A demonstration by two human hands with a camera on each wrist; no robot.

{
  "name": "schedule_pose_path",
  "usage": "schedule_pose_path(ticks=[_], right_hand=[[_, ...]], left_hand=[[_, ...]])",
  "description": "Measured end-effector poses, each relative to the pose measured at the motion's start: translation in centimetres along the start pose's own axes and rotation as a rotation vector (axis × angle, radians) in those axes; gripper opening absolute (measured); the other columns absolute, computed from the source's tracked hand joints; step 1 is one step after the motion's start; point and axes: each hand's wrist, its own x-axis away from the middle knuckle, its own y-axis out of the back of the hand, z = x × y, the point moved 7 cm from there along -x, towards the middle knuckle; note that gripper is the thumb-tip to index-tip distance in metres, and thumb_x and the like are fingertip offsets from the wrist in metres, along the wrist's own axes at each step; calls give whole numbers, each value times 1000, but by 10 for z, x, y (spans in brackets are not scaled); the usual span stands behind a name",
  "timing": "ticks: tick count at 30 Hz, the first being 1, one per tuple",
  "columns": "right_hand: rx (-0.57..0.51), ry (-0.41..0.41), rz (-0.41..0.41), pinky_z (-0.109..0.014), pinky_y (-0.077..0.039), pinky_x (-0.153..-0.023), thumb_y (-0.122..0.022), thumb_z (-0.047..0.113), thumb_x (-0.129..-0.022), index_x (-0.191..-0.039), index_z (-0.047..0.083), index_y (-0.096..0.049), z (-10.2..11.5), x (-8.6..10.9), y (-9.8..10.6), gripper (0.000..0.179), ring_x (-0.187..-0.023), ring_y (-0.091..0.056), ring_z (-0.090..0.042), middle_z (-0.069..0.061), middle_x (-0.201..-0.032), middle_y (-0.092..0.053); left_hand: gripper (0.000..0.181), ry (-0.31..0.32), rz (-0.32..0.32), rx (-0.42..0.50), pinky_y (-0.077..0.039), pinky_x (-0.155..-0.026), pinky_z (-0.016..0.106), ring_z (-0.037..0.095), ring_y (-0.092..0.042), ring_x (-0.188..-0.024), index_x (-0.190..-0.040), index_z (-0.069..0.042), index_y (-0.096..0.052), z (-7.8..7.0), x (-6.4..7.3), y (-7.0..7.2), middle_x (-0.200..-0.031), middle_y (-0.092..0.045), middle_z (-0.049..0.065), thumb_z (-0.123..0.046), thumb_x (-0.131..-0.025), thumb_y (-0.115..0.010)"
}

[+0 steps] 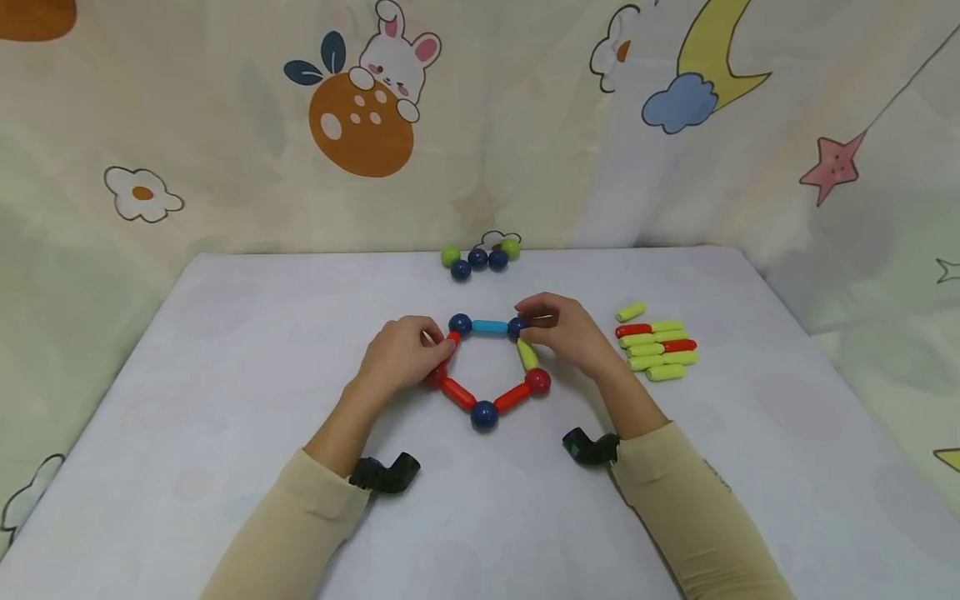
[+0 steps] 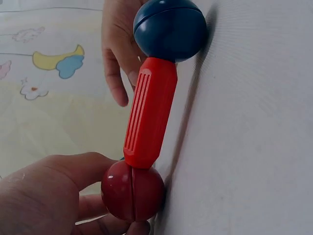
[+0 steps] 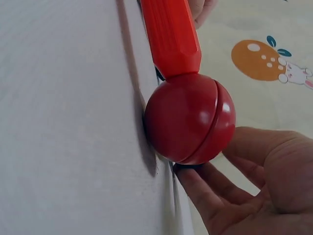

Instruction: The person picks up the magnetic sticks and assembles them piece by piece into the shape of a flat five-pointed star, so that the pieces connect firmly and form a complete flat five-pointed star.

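A five-sided ring of magnetic-looking rods and balls lies on the table. My left hand [image 1: 403, 354] pinches the left red rod [image 1: 453, 338], between the upper-left blue ball [image 1: 461, 324] and a partly hidden red ball [image 1: 433, 380]. With thumb and fingers, my right hand [image 1: 564, 332] holds the upper-right blue ball [image 1: 515, 327]. A light blue rod [image 1: 489, 327] joins the two upper balls. From the held ball a yellow-green rod [image 1: 528, 356] runs down to the right red ball [image 1: 537, 382]. Two red rods [image 1: 513, 398] meet at the front blue ball [image 1: 484, 415].
Several yellow-green and red rods [image 1: 657, 352] lie grouped on the right of the white table [image 1: 225, 375]. Near its back edge sit blue balls [image 1: 478, 259] and green balls [image 1: 450, 256]. Behind hangs a printed cloth [image 1: 247, 192]. Black wrist cameras [image 1: 386, 474] stick out by both sleeves.
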Motion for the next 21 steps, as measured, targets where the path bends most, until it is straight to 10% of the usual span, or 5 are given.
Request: schedule_pose_path(ticks=[12, 21], right_hand=[[21, 12, 27, -47, -54, -105, -70, 12, -96, -131, 9, -66, 3, 0, -4, 35, -126, -64, -31, -10, -134, -66], [501, 87, -104, -54, -49, -107, -57, 12, -102, -135, 6, -65, 11, 10, 47, 34, -126, -58, -37, -16, -137, -64]], left_hand=[[28, -15, -69, -6, -52, -68, 33, 24, -62, -85, -117, -12, -73, -1, 1, 3, -96, -72, 7, -30, -96, -65], [30, 3, -79, -30, -53, -69, 34, 25, -64, -86, -118, -11, -72, 4, 1, 8, -97, -73, 8, -29, -96, -64]])
